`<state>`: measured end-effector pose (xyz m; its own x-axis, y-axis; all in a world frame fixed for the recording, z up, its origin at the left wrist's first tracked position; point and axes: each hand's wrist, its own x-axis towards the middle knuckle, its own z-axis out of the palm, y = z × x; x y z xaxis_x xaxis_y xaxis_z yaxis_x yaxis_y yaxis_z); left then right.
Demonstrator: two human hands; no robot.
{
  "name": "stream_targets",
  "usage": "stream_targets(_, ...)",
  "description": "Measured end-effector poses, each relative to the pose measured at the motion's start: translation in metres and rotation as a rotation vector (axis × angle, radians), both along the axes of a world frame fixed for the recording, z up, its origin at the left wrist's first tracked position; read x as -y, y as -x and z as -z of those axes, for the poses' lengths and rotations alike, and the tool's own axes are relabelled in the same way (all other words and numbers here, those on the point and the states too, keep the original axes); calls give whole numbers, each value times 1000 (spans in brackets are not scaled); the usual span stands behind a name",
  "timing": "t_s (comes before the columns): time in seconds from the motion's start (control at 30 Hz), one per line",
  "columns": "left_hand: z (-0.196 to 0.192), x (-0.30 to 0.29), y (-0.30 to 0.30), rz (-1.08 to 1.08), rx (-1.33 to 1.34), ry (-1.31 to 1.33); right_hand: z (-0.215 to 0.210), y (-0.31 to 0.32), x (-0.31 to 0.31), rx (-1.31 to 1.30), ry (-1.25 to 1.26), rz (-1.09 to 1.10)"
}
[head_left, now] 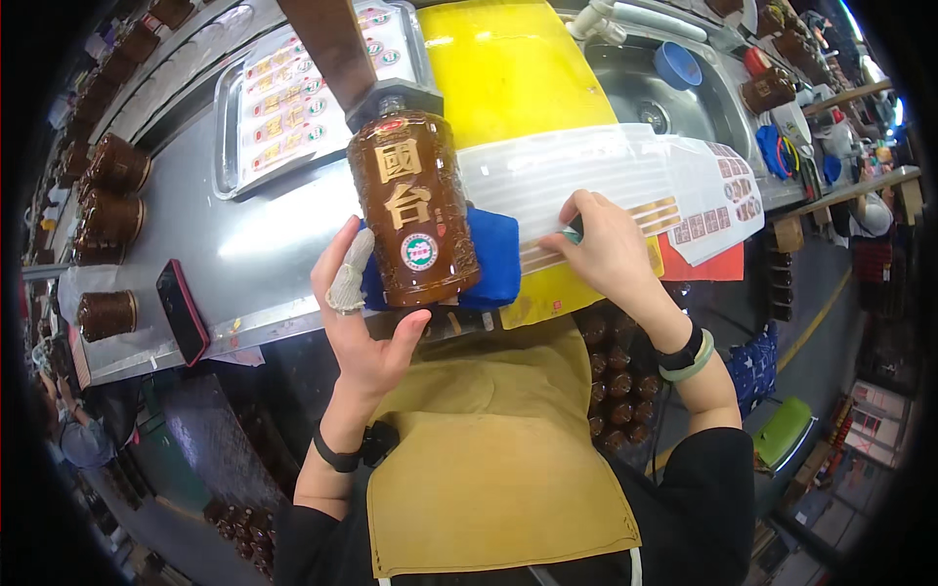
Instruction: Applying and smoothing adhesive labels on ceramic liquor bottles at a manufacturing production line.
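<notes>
A brown glazed bottle (pixel 418 269) with gold lettering and a round green-and-white sticker lies on a blue cloth pad (pixel 496 259). Its neck meets a dark grey holder (pixel 396 98) below a brown bar. Beside the bottle's lower left, my left hand (pixel 363 327) is open, thumb spread; one finger wears a whitish cloth cover. Whether it touches the bottle I cannot tell. My right hand (pixel 614 249) is closed in a pinch at a white label sheet (pixel 567 181) with gold-brown strips. A small teal piece (pixel 575 230) shows between its fingers.
Left on the metal bench are a tray of stickers (pixel 227 146), a phone in a red case (pixel 183 311) and several brown bottles (pixel 112 215). A yellow sheet (pixel 508 68) lies behind. At right are a sink (pixel 718 112) with a blue bowl (pixel 677 65) and another label sheet (pixel 708 190).
</notes>
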<state>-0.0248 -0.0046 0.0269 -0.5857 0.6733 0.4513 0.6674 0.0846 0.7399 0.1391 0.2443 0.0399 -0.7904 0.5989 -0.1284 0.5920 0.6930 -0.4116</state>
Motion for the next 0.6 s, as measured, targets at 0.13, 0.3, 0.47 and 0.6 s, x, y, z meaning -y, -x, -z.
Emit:
stream_targets(0.13, 3, 3, 0, -15, 21, -36, 4, -1, -4, -2, -11, 4)
stream_targets(0.3, 5, 1, -1, -8, 61, -53, -5, 7, 1, 68, -30, 45)
stream_targets(0.47, 5, 3, 0, -8, 62, -52, -7, 7, -9, 95, 22, 37)
stream_targets(0.6, 6, 3, 0, -21, 79, -66, -7, 10, -6, 97, 49, 44)
